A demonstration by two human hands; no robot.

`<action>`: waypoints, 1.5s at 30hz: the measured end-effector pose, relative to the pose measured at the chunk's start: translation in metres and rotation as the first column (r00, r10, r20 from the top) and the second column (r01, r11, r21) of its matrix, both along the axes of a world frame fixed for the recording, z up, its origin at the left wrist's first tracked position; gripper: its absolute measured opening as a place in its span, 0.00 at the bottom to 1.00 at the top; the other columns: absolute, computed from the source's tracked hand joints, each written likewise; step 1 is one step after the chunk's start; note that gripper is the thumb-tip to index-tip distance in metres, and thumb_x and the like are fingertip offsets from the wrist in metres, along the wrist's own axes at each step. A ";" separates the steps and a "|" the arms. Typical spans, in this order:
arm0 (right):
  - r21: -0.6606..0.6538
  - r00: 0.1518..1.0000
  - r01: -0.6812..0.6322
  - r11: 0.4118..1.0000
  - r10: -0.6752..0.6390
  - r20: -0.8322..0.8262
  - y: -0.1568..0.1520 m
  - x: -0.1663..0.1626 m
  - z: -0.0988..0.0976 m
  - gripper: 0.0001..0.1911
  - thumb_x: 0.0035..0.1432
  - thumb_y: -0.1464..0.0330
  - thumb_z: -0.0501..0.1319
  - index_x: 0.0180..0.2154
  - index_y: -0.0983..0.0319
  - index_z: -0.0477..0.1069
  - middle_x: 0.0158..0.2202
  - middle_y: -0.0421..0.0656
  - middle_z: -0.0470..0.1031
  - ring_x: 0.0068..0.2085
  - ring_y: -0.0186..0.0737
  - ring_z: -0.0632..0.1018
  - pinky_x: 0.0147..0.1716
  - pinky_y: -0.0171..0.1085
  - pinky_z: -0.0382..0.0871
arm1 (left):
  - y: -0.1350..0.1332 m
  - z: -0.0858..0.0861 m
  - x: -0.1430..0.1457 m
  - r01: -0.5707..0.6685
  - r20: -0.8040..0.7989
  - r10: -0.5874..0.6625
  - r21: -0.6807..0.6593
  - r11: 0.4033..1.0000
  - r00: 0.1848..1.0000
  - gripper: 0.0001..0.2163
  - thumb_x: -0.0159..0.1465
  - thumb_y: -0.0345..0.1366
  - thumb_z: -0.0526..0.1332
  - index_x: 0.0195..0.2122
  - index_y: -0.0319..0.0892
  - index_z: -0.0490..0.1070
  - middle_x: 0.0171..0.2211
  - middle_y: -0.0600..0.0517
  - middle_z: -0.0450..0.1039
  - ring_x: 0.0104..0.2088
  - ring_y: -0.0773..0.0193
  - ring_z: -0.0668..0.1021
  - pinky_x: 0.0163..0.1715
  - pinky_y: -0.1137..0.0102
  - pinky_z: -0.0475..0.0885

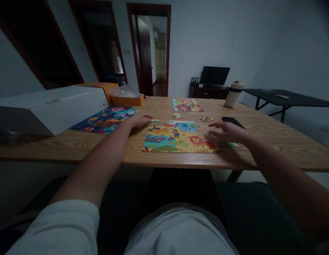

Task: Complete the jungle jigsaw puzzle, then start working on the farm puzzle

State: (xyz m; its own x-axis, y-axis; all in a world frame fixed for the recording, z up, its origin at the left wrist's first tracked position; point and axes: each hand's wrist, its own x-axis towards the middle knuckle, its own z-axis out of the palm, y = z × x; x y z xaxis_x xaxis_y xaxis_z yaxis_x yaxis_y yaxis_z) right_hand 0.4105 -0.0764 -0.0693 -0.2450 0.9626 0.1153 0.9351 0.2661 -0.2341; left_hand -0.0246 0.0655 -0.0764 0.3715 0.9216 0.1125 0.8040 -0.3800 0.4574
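A jigsaw puzzle (168,139) with savanna animals, largely joined, lies on the wooden table in front of me. Its top edge is uneven. My left hand (139,120) rests by its upper left corner, fingers stretched out and nothing visible in them. To the right, my right hand (227,131) is over the table beside the puzzle, its fingers apart and slightly blurred. A greenish puzzle piece (231,144) shows partly beneath that hand. Beyond the top edge lie a small loose piece (177,115) and a cluster of loose pieces (206,119).
A dark blue picture puzzle (108,122) lies left, beside a large white box (66,106) and an orange box (128,100) holding clear plastic. A farm picture puzzle (187,105) lies farther back. A black phone (234,122) and lidded cup (234,95) are right.
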 end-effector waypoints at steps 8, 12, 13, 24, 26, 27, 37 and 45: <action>0.062 0.987 -0.103 0.993 0.095 0.131 -0.047 0.039 -0.031 0.28 0.66 0.53 0.51 0.57 0.60 0.75 0.58 0.51 0.75 0.57 0.55 0.75 0.57 0.52 0.68 | 0.011 -0.007 -0.006 0.035 -0.016 -0.035 -0.022 0.999 0.999 0.14 0.53 0.38 0.66 0.41 0.48 0.82 0.45 0.47 0.82 0.45 0.54 0.79 0.47 0.68 0.69; 0.114 0.985 -0.102 0.988 0.084 0.148 -0.054 0.034 -0.031 0.28 0.67 0.54 0.51 0.56 0.61 0.75 0.57 0.52 0.75 0.56 0.56 0.75 0.57 0.54 0.68 | 0.011 -0.009 -0.004 0.051 -0.017 -0.051 -0.028 0.998 0.999 0.13 0.55 0.39 0.65 0.41 0.49 0.83 0.44 0.47 0.82 0.44 0.54 0.79 0.48 0.67 0.69; 0.120 0.986 -0.091 0.989 0.073 0.147 -0.056 0.034 -0.030 0.28 0.67 0.53 0.51 0.56 0.61 0.75 0.57 0.52 0.75 0.56 0.56 0.75 0.57 0.54 0.68 | 0.010 -0.009 -0.003 0.065 0.002 -0.065 -0.024 0.998 0.998 0.13 0.55 0.39 0.65 0.41 0.49 0.83 0.45 0.47 0.82 0.45 0.54 0.79 0.49 0.67 0.69; 0.062 0.990 -0.137 0.989 0.136 0.027 -0.114 0.062 -0.053 0.38 0.59 0.51 0.62 0.67 0.55 0.63 0.68 0.47 0.61 0.67 0.57 0.64 0.65 0.56 0.60 | 0.005 -0.011 0.015 0.073 0.029 -0.071 -0.091 0.993 0.997 0.06 0.53 0.37 0.67 0.32 0.49 0.83 0.40 0.48 0.83 0.41 0.53 0.79 0.45 0.66 0.69; 0.103 0.986 -0.163 0.981 0.166 -0.016 -0.123 0.064 -0.056 0.32 0.59 0.55 0.63 0.64 0.52 0.68 0.66 0.45 0.65 0.65 0.57 0.67 0.64 0.56 0.62 | 0.005 -0.011 0.013 0.084 0.022 -0.083 -0.074 0.994 0.996 0.07 0.54 0.38 0.67 0.33 0.50 0.83 0.40 0.49 0.83 0.42 0.53 0.79 0.45 0.66 0.69; 0.117 0.983 -0.176 0.977 0.181 -0.038 -0.127 0.064 -0.057 0.28 0.60 0.57 0.62 0.61 0.51 0.71 0.63 0.44 0.69 0.63 0.56 0.69 0.64 0.55 0.64 | 0.004 -0.011 0.012 0.082 0.027 -0.081 -0.063 0.995 0.996 0.07 0.54 0.38 0.67 0.34 0.50 0.83 0.39 0.49 0.83 0.42 0.53 0.79 0.46 0.66 0.69; 0.215 0.941 -0.050 0.975 0.118 -0.316 -0.095 0.028 -0.012 0.17 0.63 0.58 0.58 0.49 0.53 0.79 0.47 0.47 0.82 0.43 0.52 0.83 0.42 0.51 0.80 | -0.020 0.016 0.041 0.063 0.344 -0.071 0.035 0.997 0.936 0.11 0.62 0.36 0.64 0.44 0.40 0.80 0.43 0.45 0.81 0.43 0.56 0.80 0.45 0.64 0.72; 0.121 0.577 -0.118 0.986 0.167 -0.799 0.030 -0.085 0.034 0.20 0.56 0.55 0.68 0.45 0.60 0.71 0.41 0.46 0.80 0.38 0.42 0.80 0.30 0.38 0.78 | -0.058 0.052 0.097 0.420 0.488 -0.281 -0.200 0.885 0.826 0.16 0.64 0.36 0.66 0.52 0.40 0.76 0.40 0.44 0.81 0.36 0.60 0.81 0.38 0.65 0.75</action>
State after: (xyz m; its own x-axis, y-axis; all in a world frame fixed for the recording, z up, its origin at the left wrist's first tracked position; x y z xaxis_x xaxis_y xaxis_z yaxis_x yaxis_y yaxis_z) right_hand 0.3257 -0.0462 -0.0355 -0.1621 0.9107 0.3800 0.3190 0.4128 -0.8531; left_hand 0.0728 0.0071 -0.0243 0.6515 0.7530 0.0925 0.3329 -0.3933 0.8570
